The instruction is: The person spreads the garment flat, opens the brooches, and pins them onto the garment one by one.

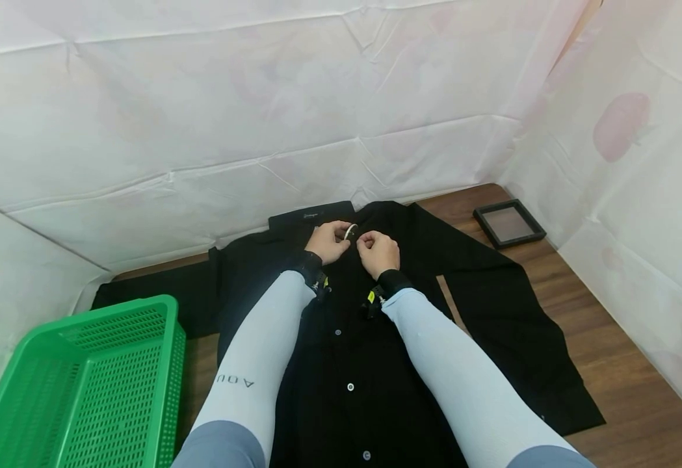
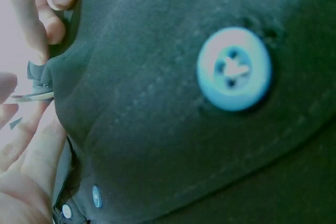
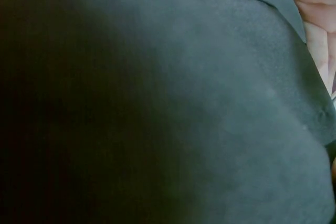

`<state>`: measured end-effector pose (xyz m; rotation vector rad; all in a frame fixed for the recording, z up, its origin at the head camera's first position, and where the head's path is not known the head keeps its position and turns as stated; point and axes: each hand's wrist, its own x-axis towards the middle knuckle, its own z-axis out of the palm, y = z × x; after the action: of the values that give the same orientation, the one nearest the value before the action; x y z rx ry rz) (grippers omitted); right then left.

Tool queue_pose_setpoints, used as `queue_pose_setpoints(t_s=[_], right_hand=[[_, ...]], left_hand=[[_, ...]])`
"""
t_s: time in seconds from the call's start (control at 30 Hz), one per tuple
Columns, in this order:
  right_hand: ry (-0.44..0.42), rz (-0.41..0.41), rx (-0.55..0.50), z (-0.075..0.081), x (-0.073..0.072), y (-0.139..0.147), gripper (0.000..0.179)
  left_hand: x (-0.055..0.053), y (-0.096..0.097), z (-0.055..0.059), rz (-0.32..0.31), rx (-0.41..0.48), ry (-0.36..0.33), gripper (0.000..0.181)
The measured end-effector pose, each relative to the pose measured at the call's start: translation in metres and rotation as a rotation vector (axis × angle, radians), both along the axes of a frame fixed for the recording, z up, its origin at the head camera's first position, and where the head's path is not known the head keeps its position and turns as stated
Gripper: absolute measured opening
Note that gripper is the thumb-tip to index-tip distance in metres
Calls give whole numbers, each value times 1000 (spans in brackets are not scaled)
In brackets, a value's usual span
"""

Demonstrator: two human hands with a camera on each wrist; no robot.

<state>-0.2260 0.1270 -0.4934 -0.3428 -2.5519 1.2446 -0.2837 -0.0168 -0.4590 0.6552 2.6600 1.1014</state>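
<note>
A black button-up shirt lies spread out front side up, its collar at the far side. Just below the collar, my left hand pinches a thin round badge-like piece with a pale rim. The left wrist view shows this piece edge-on at the shirt's edge, between fingers. Close to its right, my right hand has curled fingers and pinches the shirt's front edge. A pale shirt button looms large in the left wrist view. Fabric fills most of the right wrist view, hiding the fingertips.
A green plastic basket stands at the left, beside one sleeve. Towards the far right corner of the wooden table lies a square black-framed case with a see-through pane. Fabric-covered walls border the table.
</note>
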Motion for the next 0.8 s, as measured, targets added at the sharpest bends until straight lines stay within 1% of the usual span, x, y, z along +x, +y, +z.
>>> queue_pose_setpoints(t_s=[0.1,0.23,0.33,0.47,0.57,0.7,0.8], right_hand=[[14,-1,-17,-1,1,1,12],[43,-4,-71,-1,3,1,12],[63,-1,-101,0,5,2,16],[79,4,-104,-1,7,3,19],[83,8,-101,-2,7,3,19],[99,12,-87,-1,6,3,12],[115,18,-66,0,5,3,13]], left_hand=[[2,1,-1,36,-15,22,31],[5,3,1,69,-54,39,29],[7,3,3,72,-82,65,24],[10,4,4,65,-103,97,22],[10,5,4,65,-101,97,22],[10,6,2,72,-106,103,22],[10,7,3,65,-108,112,23]])
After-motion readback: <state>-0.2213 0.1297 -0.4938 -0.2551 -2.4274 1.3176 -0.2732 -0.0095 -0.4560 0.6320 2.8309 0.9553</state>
